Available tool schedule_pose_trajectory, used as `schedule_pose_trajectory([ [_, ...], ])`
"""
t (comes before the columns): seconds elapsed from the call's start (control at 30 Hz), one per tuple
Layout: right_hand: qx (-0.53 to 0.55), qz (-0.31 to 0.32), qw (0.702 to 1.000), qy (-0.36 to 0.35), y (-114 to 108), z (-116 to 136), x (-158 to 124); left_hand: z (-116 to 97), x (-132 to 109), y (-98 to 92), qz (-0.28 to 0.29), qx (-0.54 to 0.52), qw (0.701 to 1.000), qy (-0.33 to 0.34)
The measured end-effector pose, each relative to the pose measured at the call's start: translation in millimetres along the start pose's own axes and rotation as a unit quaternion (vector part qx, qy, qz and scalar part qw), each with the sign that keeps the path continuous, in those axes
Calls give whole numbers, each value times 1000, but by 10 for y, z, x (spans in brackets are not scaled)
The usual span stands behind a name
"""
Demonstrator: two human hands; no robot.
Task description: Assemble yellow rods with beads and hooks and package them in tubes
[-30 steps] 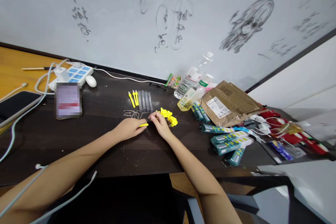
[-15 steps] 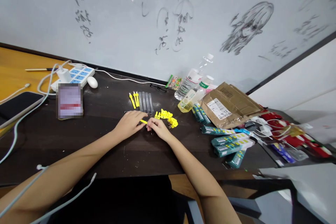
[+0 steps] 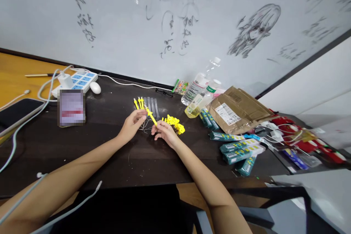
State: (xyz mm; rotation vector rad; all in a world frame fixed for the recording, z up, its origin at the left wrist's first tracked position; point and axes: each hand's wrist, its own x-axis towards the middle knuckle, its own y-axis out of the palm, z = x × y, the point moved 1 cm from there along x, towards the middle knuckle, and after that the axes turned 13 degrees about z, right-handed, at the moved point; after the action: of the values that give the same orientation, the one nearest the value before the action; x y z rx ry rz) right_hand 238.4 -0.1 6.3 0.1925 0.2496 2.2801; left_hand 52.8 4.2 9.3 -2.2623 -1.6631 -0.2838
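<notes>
A slim yellow plastic rod (image 3: 153,117), with small side tabs near its upper part, slants between my hands above the dark table. My right hand (image 3: 166,134) pinches its lower end between thumb and fingers. At its upper end, the curled fingers of my left hand (image 3: 132,124) close against it. Thin bent metal wires (image 3: 145,126) lie below, partly behind my hands. Beyond them stand out several yellow rods (image 3: 139,103) side by side, next to several clear plastic tubes (image 3: 152,106). Close to my right hand is a pile of small yellow plastic parts (image 3: 173,121).
Several green-and-white boxes (image 3: 242,153) and a brown parcel (image 3: 233,111) lie to the right. Plastic bottles (image 3: 195,89) rest near the whiteboard (image 3: 123,25). A power strip (image 3: 82,80), white mouse (image 3: 95,87) and phone (image 3: 20,115) are at left; loose cables (image 3: 71,210) hang in front.
The yellow rod has been raised and turned to a steeper slant, showing more of its length. My left hand has shifted slightly left and opened up its grip, and the wires below now show.
</notes>
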Motion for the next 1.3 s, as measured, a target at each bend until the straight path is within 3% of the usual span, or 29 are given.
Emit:
schedule_pose_trajectory([
  [0.27, -85, 73, 993, 23, 69, -110, 2, -49, -19, 68, 31, -51, 997, -40],
  [0.37, -134, 68, 989, 10, 76, -88, 2, -80, -18, 61, 42, -54, 997, -46],
  [0.57, -156, 2, 987, -35, 68, 3, 7, -121, -75, 117, 184, -63, 976, -94],
  [0.67, -140, -8, 989, -39, 69, -4, 12, -120, -114, 165, 227, -58, 966, -106],
  [0.87, -125, -39, 990, -58, 51, -26, 19, -64, -120, 189, 239, -76, 958, -137],
  [1.3, -92, -37, 994, -52, 3, -52, 34, -50, -138, 230, 241, -84, 954, -159],
])
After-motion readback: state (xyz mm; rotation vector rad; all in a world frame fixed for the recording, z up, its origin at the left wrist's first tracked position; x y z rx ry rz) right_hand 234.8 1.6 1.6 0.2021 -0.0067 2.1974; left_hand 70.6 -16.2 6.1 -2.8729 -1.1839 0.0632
